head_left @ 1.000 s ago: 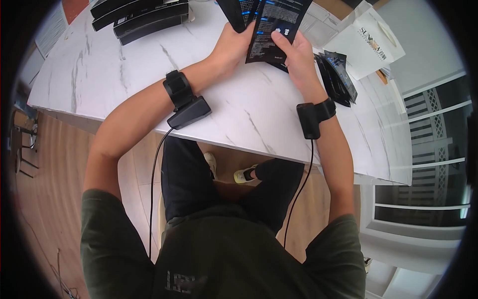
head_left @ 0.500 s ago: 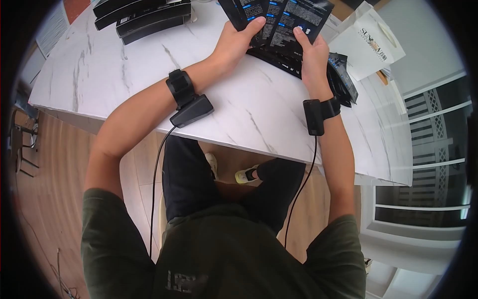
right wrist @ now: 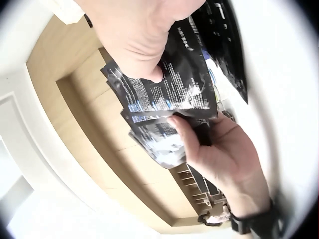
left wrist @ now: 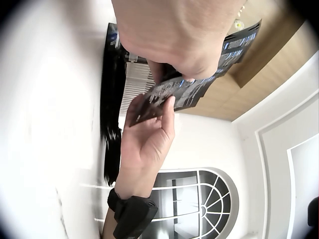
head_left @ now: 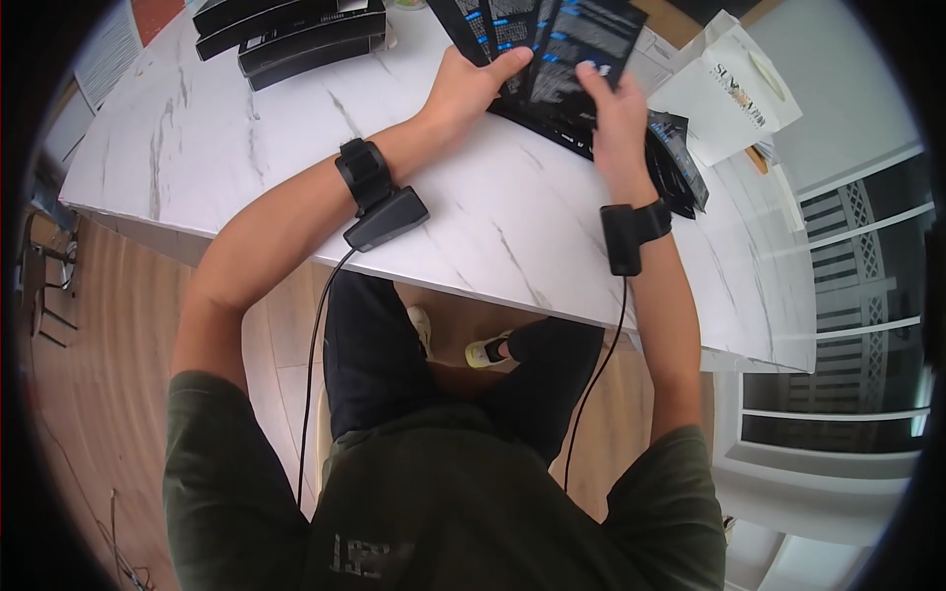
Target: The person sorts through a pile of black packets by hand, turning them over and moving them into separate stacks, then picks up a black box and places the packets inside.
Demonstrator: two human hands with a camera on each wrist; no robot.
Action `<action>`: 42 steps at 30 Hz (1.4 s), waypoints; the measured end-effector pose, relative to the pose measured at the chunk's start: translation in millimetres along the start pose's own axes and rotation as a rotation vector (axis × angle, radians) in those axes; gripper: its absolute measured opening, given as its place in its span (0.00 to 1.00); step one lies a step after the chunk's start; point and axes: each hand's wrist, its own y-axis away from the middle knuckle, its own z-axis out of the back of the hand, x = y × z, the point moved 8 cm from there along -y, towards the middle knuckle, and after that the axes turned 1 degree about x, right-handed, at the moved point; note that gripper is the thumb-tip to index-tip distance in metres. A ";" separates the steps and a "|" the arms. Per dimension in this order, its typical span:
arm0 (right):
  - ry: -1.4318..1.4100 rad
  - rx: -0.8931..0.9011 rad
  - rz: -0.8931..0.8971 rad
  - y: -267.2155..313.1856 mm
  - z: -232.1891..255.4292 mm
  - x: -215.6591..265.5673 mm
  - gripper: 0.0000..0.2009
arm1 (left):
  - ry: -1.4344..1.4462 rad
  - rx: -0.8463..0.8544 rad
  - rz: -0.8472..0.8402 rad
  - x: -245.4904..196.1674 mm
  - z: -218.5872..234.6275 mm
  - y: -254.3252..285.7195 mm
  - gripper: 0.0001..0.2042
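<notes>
Several flat black foil packets [head_left: 581, 69] with white and blue print are spread in a fan between both hands, held up over the table. My left hand [head_left: 461, 94] grips the left side of the fan, thumb laid across the printed faces. On the other side, my right hand [head_left: 620, 123] pinches the rightmost packet, its thumb on the front and its fingers behind. In the right wrist view the packets [right wrist: 169, 89] overlap in a stepped row. More black packets [head_left: 678, 163] lie on the table beside my right wrist, and a dark glossy edge [head_left: 547, 128] shows beneath the fan.
Black boxes [head_left: 313, 44] are stacked at the table's back left. A white paper bag [head_left: 734, 94] with printed lettering stands at the back right. The marbled white table [head_left: 473, 217] ends in front of the person's lap, and a cable [head_left: 313, 384] hangs from each wrist camera.
The right hand has moved to the right with its packet, so the fan has spread wider and more printed faces show. The left thumb now lies over the packets.
</notes>
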 end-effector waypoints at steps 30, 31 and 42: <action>0.149 0.149 -0.069 4.0 -9.7 1.5 0.13 | 0.039 -0.023 -0.017 -9.2 -3.5 8.0 0.19; 0.188 0.134 -0.083 5.1 -8.3 1.5 0.13 | 0.019 -0.022 -0.004 -7.7 -2.6 8.8 0.19; -0.266 -0.112 0.121 -9.0 27.2 21.2 0.14 | 0.087 -0.048 -0.046 -1.9 7.4 -1.3 0.18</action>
